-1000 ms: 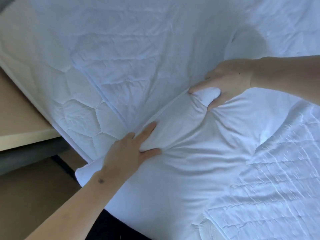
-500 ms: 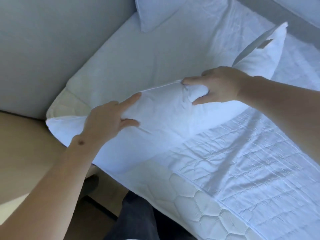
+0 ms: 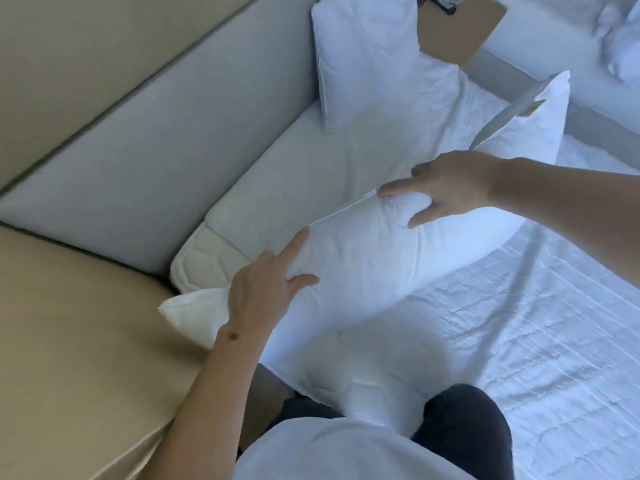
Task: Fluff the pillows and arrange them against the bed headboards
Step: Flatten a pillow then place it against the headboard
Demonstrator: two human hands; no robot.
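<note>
The headboard (image 3: pixel 145 129) runs along the left, padded and sloping away, with bare mattress (image 3: pixel 311 174) at its foot. The left hand (image 3: pixel 268 289) pinches the near-left part of the pillow (image 3: pixel 363 265), thumb on the top face and fingers curled into the edge. That corner hangs off the bed over the gap; if the pinch slips there, the stuffing's weight would likely drag the end down toward the floor.

The pillow lies flat across the bed's edge, well short of the headboard, so it has yet to be stood up. The right hand (image 3: pixel 450 188) grips the far edge, fingers and thumb bunching a ridge of fabric. Both holds take cloth more than filling; a hard shake could pull the case askew or leave the stuffing lumped in the middle.

A second pillow (image 3: pixel 381 64) already leans upright against the headboard. Swinging the held one in quickly could knock it over. What props it from behind is hard to tell. At far right the held pillow's other corner (image 3: pixel 533 119) sticks up, and could fold under when set down.
</note>
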